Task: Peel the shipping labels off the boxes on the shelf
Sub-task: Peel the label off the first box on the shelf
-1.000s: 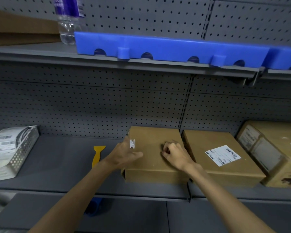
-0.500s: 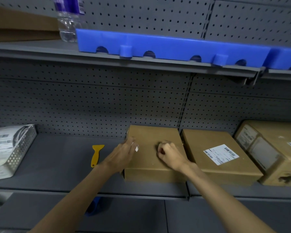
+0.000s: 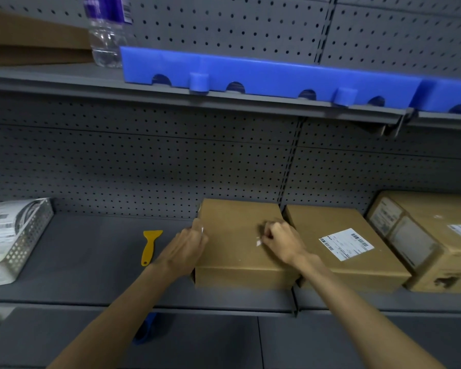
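A brown cardboard box (image 3: 232, 251) lies flat on the grey shelf (image 3: 91, 262), its top bare of any full label. My left hand (image 3: 183, 249) rests at the box's left edge and pinches a small white label scrap (image 3: 202, 230). My right hand (image 3: 282, 242) is curled on the box top, its fingertips on another white scrap (image 3: 258, 242). To the right lies a second box (image 3: 357, 267) with a white shipping label (image 3: 346, 243) stuck on top. A third box (image 3: 437, 249) stands at the far right with labels on its side and top.
A yellow plastic scraper (image 3: 149, 245) lies on the shelf left of the boxes. A perforated metal basket (image 3: 24, 241) with peeled labels stands at the far left. Above, the upper shelf carries a blue plastic piece (image 3: 264, 73) and a water bottle (image 3: 107, 30).
My left hand slid from the box top to its left edge with the scrap. My right hand shifted slightly on the box top, and a white scrap now shows at its fingertips.
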A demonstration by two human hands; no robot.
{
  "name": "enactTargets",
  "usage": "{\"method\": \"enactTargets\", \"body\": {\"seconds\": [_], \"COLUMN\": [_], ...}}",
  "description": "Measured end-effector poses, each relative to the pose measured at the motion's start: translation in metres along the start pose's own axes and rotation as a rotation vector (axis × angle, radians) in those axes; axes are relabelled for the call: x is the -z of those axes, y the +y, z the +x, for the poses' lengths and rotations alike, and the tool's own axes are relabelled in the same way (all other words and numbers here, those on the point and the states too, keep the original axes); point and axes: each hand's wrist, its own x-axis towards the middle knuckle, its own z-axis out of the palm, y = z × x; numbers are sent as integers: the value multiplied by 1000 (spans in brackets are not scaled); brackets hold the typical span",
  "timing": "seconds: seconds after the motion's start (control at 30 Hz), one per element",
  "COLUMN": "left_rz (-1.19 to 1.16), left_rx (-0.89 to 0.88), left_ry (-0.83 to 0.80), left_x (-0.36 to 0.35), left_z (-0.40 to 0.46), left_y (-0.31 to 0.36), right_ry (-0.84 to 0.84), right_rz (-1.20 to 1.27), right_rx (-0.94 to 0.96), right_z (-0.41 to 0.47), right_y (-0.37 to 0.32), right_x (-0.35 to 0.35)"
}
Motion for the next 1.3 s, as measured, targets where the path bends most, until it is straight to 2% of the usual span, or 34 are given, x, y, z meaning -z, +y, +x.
{"method": "enactTargets", "body": {"seconds": [0.07,0.2,0.4,0.53,0.7,0.87,1.0,1.17,1.3], "left_rz": [14,57,71,-13,66,23,45,87,34], "left_rx": [34,24,0,-6,-6,5,6,10,12], "left_ry": [-36,-90,-86,-72,-36,-46,-63,-88,-35], "left_x": [3,3,5,3,7,5,8,14,15], "left_z": [0,3,0,-1,-2,-3,-3,-4,-9], "left_y": [-1,-6,-17,-13,-7,-4,-6,-2,1], "right_ry": [13,-75,22,-42,64,-22,46,-53,29], "right_rz": [14,72,42,47,46,41,60,90,67], "right_rx": [-11,101,-31,122,-15,150,-20,150,-7], "right_z": [0,-1,1,-3,-3,-9,-4,-12,-5], "right_y": [-1,-25,-1,-19,0,-21,-4,-25,-6], "right_x": [-4,-16,-9,-15,-9,-17,-8,-16,-5]}}
